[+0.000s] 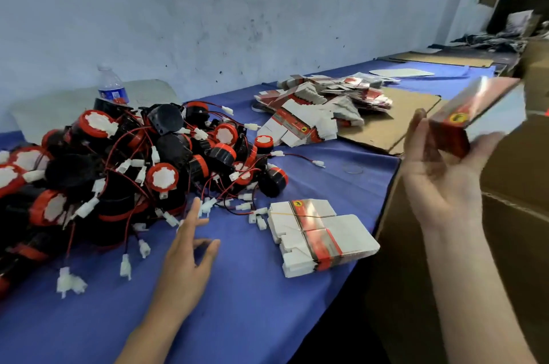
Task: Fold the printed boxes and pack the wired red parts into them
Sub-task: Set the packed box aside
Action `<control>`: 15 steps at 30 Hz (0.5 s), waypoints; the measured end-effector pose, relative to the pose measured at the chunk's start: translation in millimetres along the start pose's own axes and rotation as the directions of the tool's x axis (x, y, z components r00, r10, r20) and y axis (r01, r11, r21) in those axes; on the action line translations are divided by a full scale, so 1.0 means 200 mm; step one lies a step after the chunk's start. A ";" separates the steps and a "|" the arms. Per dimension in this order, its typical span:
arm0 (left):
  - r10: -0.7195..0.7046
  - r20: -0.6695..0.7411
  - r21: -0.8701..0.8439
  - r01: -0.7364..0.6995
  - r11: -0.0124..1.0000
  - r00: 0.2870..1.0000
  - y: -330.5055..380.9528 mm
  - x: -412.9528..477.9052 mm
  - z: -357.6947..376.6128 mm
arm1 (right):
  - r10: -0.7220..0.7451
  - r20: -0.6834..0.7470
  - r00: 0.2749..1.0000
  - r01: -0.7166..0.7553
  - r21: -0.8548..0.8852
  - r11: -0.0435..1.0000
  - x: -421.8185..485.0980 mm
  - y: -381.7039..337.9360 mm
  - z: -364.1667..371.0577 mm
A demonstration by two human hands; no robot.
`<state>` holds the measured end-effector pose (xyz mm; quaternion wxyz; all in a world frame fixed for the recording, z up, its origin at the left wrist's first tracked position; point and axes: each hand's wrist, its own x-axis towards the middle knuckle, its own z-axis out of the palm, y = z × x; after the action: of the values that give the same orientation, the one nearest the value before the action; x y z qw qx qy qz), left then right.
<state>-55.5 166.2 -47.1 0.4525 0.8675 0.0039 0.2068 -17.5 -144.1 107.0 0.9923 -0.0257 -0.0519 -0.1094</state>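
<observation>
Resting in the right hand's (439, 173) grip, folded printed box (472, 117).

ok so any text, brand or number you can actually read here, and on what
No text is legible anywhere.
Folded box in the right hand: yellow round emblem, print blurred.
Banded stack of flat boxes: same emblem, lettering too small.
Water bottle: blue label, unreadable.
Loose flat boxes: print too small.
</observation>
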 end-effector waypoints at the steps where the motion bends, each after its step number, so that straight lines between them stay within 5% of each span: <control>1: 0.001 0.000 0.017 -0.001 1.000 1.000 0.00 0.00 0.00 | 0.027 0.009 1.000 -0.027 0.021 0.999 0.00 -0.02 -0.01; 3: -0.001 -0.002 0.041 0.001 0.999 1.000 0.01 0.00 0.00 | 0.133 0.048 0.990 -0.123 -0.174 0.977 -0.01 0.01 -0.04; 5: -0.010 -0.012 0.042 0.011 0.999 1.000 0.00 0.00 -0.01 | 0.236 0.169 0.957 -0.065 -0.669 0.740 -0.03 0.06 -0.08; 6: -0.016 -0.016 0.040 0.017 0.999 1.000 0.00 0.00 -0.01 | 0.344 0.254 0.904 0.096 -0.904 0.417 -0.04 0.08 -0.11; 7: -0.022 -0.019 0.039 0.023 0.999 1.000 0.00 0.00 -0.01 | 0.527 0.267 0.807 0.296 -0.955 0.030 -0.04 0.11 -0.16; 8: -0.027 -0.019 0.036 0.028 0.999 0.999 0.01 0.00 -0.01 | 0.690 0.167 0.705 0.474 -0.834 -0.283 -0.03 0.13 -0.22; 9: -0.033 -0.018 0.033 0.033 0.999 0.999 0.01 0.00 -0.01 | 0.769 0.014 0.640 0.585 -0.658 -0.474 -0.03 0.15 -0.29; 11: -0.041 -0.021 0.027 0.041 0.999 0.999 0.02 0.00 -0.01 | 0.769 -0.155 0.620 0.672 -0.400 -0.623 -0.03 0.17 -0.36; 15: -0.033 -0.029 0.021 0.034 0.999 0.999 0.02 0.00 -0.02 | 0.720 -0.215 0.660 0.649 -0.319 -0.691 -0.01 0.19 -0.34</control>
<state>-57.6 166.4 -42.7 0.4465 0.8690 0.0272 0.2115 -4.5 -111.2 37.7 0.0821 -0.9504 -0.2777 0.1134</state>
